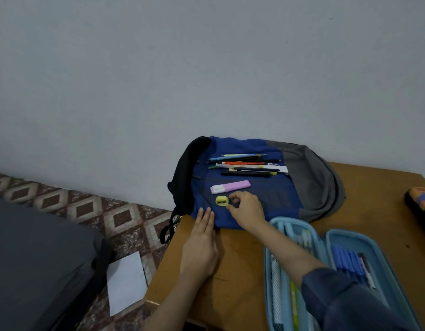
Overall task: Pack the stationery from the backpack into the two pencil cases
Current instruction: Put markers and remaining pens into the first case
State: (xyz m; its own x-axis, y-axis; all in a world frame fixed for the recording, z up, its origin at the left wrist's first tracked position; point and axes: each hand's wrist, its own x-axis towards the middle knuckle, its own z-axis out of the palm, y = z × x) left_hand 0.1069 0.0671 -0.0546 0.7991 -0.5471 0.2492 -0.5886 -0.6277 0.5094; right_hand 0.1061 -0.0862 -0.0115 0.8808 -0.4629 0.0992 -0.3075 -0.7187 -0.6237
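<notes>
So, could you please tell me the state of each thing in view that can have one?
backpack: lying flat, stationery on top.
pens: loose, lying across the backpack.
pink highlighter: capped, on the backpack.
yellow sharpener: on the backpack, beside the right hand.
blue pencil case: open, both halves partly filled.
orange pencil case: mostly out of frame; cannot tell.
left hand: flat, fingertips on the backpack.
right hand: fingers curled by the sharpener; grip unclear.

One backpack (268, 195), one blue pencil case (324, 237), one orange-black pencil case (419, 201) — two pink highlighters (230, 186), one yellow sharpener (221, 201) — pens (245, 164) too bunched to count.
</notes>
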